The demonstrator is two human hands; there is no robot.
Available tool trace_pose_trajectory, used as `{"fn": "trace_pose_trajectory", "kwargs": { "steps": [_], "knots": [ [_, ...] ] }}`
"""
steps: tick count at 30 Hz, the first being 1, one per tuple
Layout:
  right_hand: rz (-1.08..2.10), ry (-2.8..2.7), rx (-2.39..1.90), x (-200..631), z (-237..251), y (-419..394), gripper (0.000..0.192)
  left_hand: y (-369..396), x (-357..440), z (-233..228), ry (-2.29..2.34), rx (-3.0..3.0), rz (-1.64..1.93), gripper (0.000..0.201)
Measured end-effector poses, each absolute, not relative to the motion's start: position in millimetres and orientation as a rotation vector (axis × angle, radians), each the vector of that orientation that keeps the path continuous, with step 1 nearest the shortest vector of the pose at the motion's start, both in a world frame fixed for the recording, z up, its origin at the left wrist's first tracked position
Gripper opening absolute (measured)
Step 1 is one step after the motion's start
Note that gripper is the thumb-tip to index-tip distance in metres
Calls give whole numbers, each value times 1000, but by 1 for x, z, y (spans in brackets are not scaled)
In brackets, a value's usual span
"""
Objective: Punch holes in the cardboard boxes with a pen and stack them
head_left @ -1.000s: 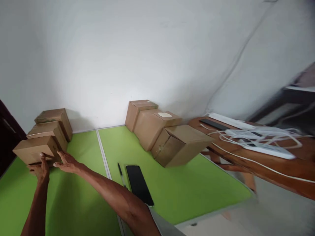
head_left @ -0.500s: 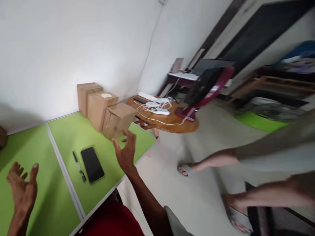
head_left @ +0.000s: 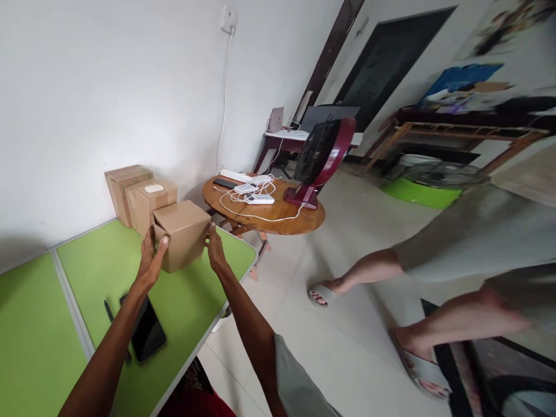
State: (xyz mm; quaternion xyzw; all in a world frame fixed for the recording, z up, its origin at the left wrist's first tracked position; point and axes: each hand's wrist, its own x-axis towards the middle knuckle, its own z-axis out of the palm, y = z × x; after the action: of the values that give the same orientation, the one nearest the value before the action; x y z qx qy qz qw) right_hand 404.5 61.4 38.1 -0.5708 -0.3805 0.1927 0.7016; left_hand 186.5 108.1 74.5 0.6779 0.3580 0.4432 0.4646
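Nearest cardboard box (head_left: 182, 234) clasped between left hand (head_left: 152, 259) and right hand (head_left: 214, 249), fingers flat against sides. Grasp step judged; even squeeze needed for lift.

Just the one view here, a head-worn cam looking forward and down over the green counter (head_left: 191, 301), rolled a fair bit so the wall and floor sit slanted. It's close enough that both forearms fill the bottom edge. Off to the right it catches open floor (head_left: 347, 347) and the room behind.
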Motion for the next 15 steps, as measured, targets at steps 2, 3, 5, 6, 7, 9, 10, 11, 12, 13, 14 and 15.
{"fn": "trace_pose_trajectory", "kwargs": {
  "steps": [2, 3, 5, 6, 7, 9, 10, 11, 12, 13, 14, 15],
  "knots": [
    [503, -864, -1304, 406, 27, 43, 108, 113, 187, 73, 819, 1657, 1099, 101],
    [536, -883, -1312, 406, 23, 34, 109, 112, 185, 72, 797, 1650, 1102, 100],
    [584, -943, -1305, 400, 16, 18, 109, 105, 179, 70, 775, 1629, 1092, 98],
    [603, -982, -1292, 394, 13, 13, 110, 100, 177, 68, 770, 1616, 1082, 97],
    [622, -1025, -1274, 387, 12, 9, 111, 94, 174, 67, 767, 1603, 1072, 96],
    [652, -1093, -1245, 370, 11, 3, 111, 82, 171, 66, 767, 1577, 1066, 94],
    [657, -1117, -1238, 362, 14, 1, 112, 76, 169, 66, 772, 1562, 1074, 92],
    [650, -1141, -1238, 355, 18, -2, 113, 70, 166, 66, 783, 1545, 1090, 91],
    [624, -1172, -1245, 347, 24, -6, 114, 65, 161, 67, 801, 1525, 1113, 90],
    [582, -1213, -1251, 341, 32, -12, 115, 61, 154, 68, 821, 1502, 1144, 91],
    [527, -1268, -1251, 334, 42, -19, 114, 58, 146, 70, 839, 1478, 1182, 92],
    [465, -1339, -1243, 328, 53, -28, 112, 55, 135, 73, 855, 1459, 1228, 95]
  ]
}}
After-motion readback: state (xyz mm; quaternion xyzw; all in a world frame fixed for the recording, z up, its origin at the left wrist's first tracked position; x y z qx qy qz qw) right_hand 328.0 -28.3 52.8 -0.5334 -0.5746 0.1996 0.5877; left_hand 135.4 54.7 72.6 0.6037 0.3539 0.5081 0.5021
